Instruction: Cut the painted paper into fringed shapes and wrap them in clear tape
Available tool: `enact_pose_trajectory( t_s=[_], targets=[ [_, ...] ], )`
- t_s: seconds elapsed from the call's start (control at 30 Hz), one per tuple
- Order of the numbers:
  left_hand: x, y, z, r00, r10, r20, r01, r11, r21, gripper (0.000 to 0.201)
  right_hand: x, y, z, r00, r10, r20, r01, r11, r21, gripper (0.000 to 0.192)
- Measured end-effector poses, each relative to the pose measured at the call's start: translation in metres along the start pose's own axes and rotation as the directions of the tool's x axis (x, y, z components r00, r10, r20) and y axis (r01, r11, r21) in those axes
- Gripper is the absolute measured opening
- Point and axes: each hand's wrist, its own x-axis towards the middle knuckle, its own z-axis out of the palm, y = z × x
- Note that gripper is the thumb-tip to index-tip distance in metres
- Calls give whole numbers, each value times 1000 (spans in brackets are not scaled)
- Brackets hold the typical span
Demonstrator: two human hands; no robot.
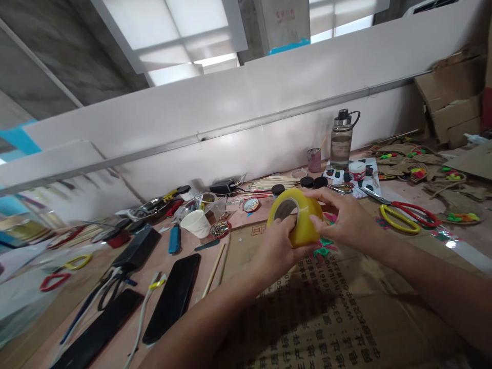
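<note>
Your left hand (277, 251) and your right hand (346, 218) are brought together on a roll of yellowish packing tape (298, 215), each closed on it from its own side. The left grips the lower near edge, thumb up against the face beside the core hole. The right wraps the far side, with fingertips (315, 223) pressed on the outer band of tape. You hold the roll in the air, tilted so its cardboard core faces up and to the left, above a flattened cardboard sheet (338, 302) printed with dark lettering that covers the near part of the worktable (180, 261).

Just under the roll a small pink and green craft piece (322, 248) lies on the cardboard. To the right of your right hand lie scissors with red and yellow handles (403, 214). Behind them stand a clear water bottle (341, 139) and a small white jar with a red label (357, 171). A bundle of thin wooden sticks (269, 182) lies behind the roll. To the left are a white paper cup (196, 223), a blue utility knife (174, 239) and two black phones (172, 297) lying flat.
</note>
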Motion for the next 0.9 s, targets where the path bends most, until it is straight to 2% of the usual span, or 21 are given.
enact_pose_trajectory(
  t_s=[0.17, 0.37, 0.5, 0.63, 0.7, 0.8, 0.9],
  targets=[
    [0, 2, 0, 1000, 10, -2, -10, 1000, -29, 34, 0, 3, 1, 999, 18, -48, -19, 999, -32, 40],
    [2, 1, -2, 1000, 3, 21, 0, 990, -138, 37, -1, -3, 2, 999, -3, 33, 3, 1000, 0, 47],
    [1, 0, 1, 1000, -3, 9, 3, 997, -82, 36, -1, 1, 2, 999, 32, 3, -32, 998, -45, 40],
    [1, 1, 2, 1000, -2, 5, 2, 999, -41, 35, -1, 6, 3, 998, 59, -32, -60, 998, -33, 42],
    [2, 1, 2, 1000, 13, -12, -13, 1000, -22, 34, -1, 6, 4, 997, 3, -83, -7, 999, -45, 39],
    [2, 0, 2, 995, 24, -98, -17, 997, 70, 35, -3, 2, 6, 967, -162, -197, 129, 977, -169, 27],
    [2, -3, 3, 975, 65, -211, -28, 985, 171, 43, -4, -3, 8, 937, -276, -212, 218, 940, -262, 12]
  ],
)
